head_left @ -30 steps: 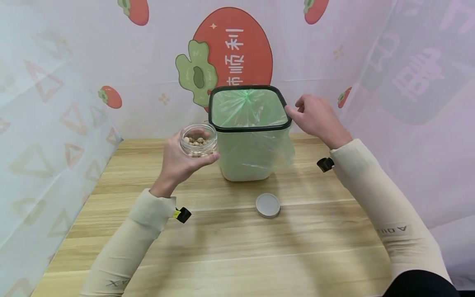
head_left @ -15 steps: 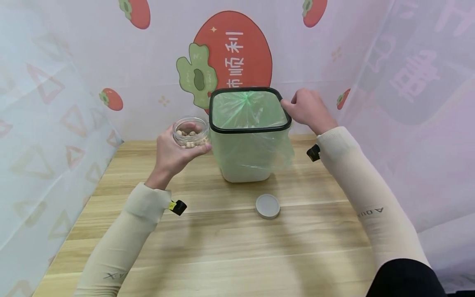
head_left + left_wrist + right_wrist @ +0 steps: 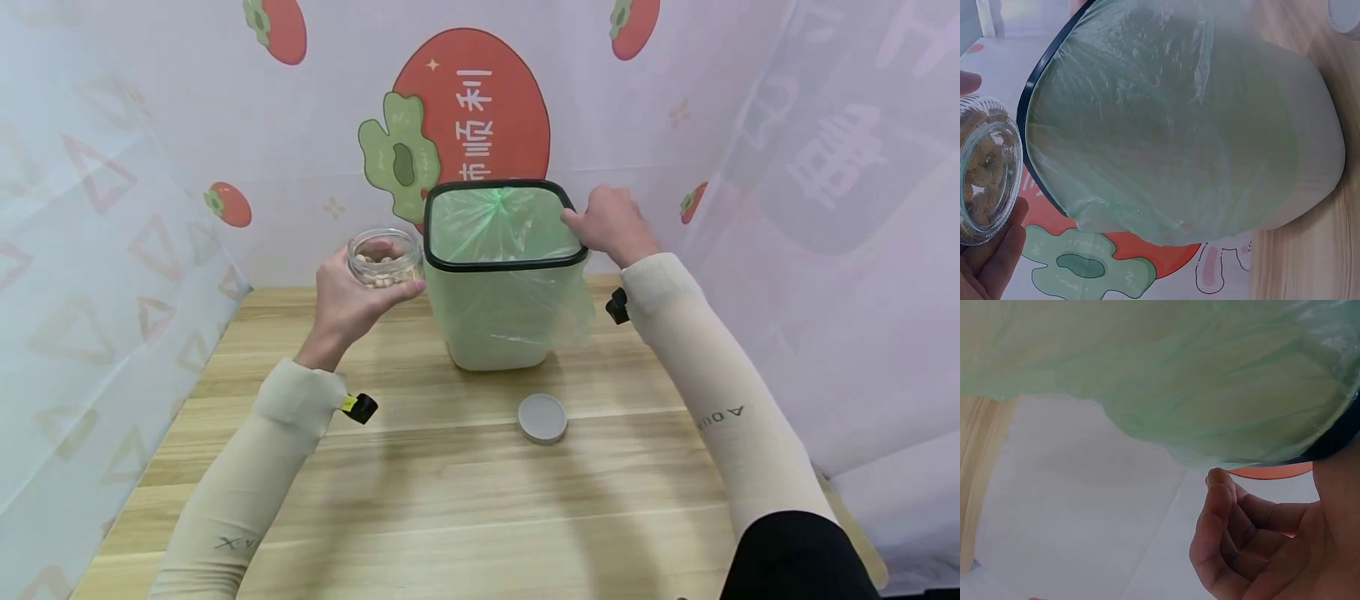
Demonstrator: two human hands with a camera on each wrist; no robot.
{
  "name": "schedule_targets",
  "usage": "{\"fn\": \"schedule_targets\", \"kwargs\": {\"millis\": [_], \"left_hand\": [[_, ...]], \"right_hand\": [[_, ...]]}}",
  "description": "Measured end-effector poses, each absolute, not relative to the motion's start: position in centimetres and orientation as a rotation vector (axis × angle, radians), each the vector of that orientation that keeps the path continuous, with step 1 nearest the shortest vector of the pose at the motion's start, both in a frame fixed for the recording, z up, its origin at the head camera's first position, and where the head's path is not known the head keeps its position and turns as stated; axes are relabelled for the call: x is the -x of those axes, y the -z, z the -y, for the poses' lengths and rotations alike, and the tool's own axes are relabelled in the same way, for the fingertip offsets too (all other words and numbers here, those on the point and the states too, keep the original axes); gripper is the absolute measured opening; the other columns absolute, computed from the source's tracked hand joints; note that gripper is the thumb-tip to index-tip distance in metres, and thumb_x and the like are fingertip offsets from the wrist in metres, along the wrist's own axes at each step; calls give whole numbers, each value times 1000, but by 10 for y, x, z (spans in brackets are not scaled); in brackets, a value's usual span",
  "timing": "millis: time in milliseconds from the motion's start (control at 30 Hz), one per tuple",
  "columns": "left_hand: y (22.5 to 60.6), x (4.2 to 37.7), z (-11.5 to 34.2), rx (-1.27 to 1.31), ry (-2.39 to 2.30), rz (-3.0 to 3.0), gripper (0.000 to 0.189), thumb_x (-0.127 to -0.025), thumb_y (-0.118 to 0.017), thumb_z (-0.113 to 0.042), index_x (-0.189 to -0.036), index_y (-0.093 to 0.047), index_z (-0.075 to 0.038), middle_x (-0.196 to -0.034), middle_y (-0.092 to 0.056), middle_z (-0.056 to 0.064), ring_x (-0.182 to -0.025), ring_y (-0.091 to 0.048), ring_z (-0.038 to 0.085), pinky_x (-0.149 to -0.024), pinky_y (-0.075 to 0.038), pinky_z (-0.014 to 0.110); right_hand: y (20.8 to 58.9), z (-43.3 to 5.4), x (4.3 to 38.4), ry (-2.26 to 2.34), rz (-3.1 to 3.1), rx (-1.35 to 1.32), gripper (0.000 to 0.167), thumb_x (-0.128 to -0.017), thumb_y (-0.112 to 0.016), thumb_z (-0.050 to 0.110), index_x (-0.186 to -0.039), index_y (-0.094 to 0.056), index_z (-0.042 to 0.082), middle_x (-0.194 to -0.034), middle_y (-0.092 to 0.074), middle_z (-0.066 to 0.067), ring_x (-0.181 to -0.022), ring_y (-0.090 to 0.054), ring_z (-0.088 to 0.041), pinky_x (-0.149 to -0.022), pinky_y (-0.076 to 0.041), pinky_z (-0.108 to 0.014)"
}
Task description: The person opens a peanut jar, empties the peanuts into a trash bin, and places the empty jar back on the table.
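Note:
A clear jar [image 3: 385, 257] with small pale brown round pieces, perhaps dried mushrooms, is held by my left hand [image 3: 341, 300] just left of the trash can. Its mouth is uncovered, and the jar [image 3: 985, 169] shows at the left edge of the left wrist view. The pale trash can [image 3: 495, 354] stands upright, lined with a thin green plastic bag [image 3: 510, 304] under a black rim ring [image 3: 480, 267]. My right hand [image 3: 611, 223] grips the rim's right side, thumb over the edge. In the right wrist view its curled fingers [image 3: 1219, 519] lie outside, against the bag's edge.
A round grey lid [image 3: 542, 418] lies flat on the wooden table [image 3: 450, 500] in front of the trash can. Behind stands a white cloth backdrop [image 3: 315, 125] printed with red fruit. Similar cloth hangs on both sides.
My left hand has moved slightly left and up with the jar. My right hand has shifted a little left along the rim, and its forearm has swung inward. The trash can and lid stay put.

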State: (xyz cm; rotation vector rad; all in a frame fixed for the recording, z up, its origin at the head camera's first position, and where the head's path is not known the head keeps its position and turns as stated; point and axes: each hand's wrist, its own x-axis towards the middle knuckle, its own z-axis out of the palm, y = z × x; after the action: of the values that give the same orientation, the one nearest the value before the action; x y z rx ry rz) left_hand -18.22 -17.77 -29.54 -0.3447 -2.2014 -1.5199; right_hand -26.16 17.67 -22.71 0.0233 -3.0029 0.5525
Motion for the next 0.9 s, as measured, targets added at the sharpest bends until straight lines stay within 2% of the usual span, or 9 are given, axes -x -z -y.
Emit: {"fn": "schedule_targets", "kwargs": {"millis": [100, 433, 700, 900], "left_hand": [[294, 186, 178, 336, 1521, 2201, 54, -68, -99, -20, -114, -73, -11, -104, -77, -4, -93, -70, 6, -80, -57, 16], [286, 195, 178, 314, 1481, 2222, 54, -69, -99, -24, -114, -73, -10, -105, -75, -3, -95, -68, 7, -80, -56, 16], [279, 202, 175, 298, 1477, 2220, 55, -69, -99, -24, -115, -73, -11, -105, -75, -5, -88, -70, 5, -76, -57, 16], [272, 208, 175, 277, 1479, 2228, 59, -70, -99, -27, -119, -72, -9, -110, -77, 1, -85, -71, 3, -76, -58, 15]], "right_hand": [[229, -176, 262, -542, 3022, -17, 50, -105, -50, 45, -71, -48, 8, -78, -48, -9, -75, -52, -28, -66, -45, -36], [232, -174, 263, -544, 3042, -13, 40, -106, -49, 37, -79, -51, 7, -85, -52, -12, -75, -52, -27, -67, -46, -36], [231, -172, 263, -559, 3034, -12, 40, -105, -51, 32, -72, -48, 8, -75, -46, -7, -67, -50, -24, -63, -45, -35], [231, -171, 264, -579, 3031, 7, 37, -105, -53, 32, -77, -52, 8, -80, -51, -9, -69, -52, -24, -63, -46, -35]]}}
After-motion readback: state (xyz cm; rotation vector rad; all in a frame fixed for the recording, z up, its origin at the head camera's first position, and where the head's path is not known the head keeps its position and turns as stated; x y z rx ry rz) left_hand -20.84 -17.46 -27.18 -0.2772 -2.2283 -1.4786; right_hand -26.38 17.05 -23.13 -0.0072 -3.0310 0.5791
